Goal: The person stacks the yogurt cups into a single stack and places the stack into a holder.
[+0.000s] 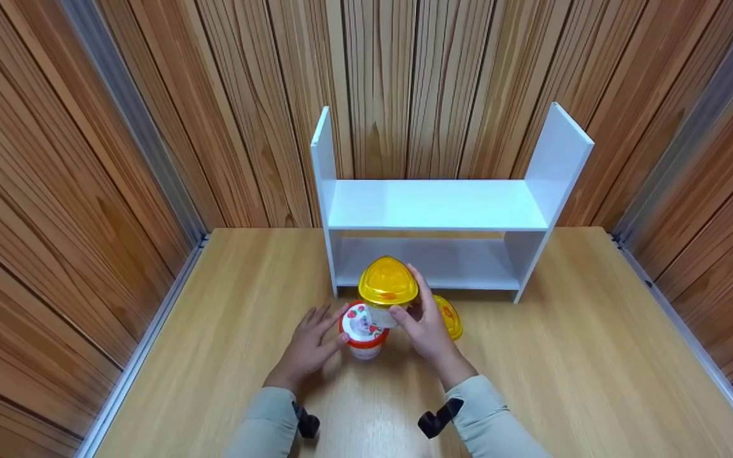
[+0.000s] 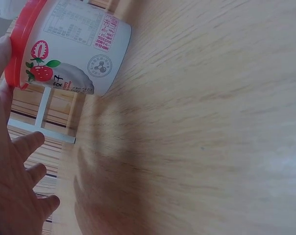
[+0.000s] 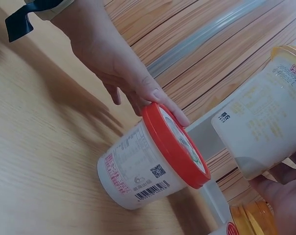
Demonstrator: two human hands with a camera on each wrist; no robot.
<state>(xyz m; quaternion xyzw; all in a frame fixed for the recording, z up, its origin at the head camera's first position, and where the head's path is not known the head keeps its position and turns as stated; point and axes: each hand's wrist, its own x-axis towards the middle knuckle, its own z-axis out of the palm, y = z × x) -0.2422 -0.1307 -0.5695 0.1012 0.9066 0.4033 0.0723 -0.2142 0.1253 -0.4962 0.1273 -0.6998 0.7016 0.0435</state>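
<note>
A white cup with a red-rimmed lid and strawberry print (image 1: 365,351) is at the left hand (image 1: 308,348). The thumb and index finger hold its lid at the rim, while the other fingers spread loosely in the left wrist view. The right hand (image 1: 429,331) grips a pale tub with a domed, translucent yellow lid (image 1: 388,283), raised beside the red-lidded cup (image 3: 153,161). Behind the right hand stands another yellow-lidded container (image 1: 449,318), partly hidden by that hand; its amber lid (image 3: 253,218) shows low in the right wrist view.
A white two-tier shelf (image 1: 436,203) with tall side panels stands at the back of the wooden table (image 1: 570,369), just beyond the hands. Wood-patterned walls (image 1: 379,83) enclose the back and both sides, with metal strips (image 1: 150,337) along the table's edges.
</note>
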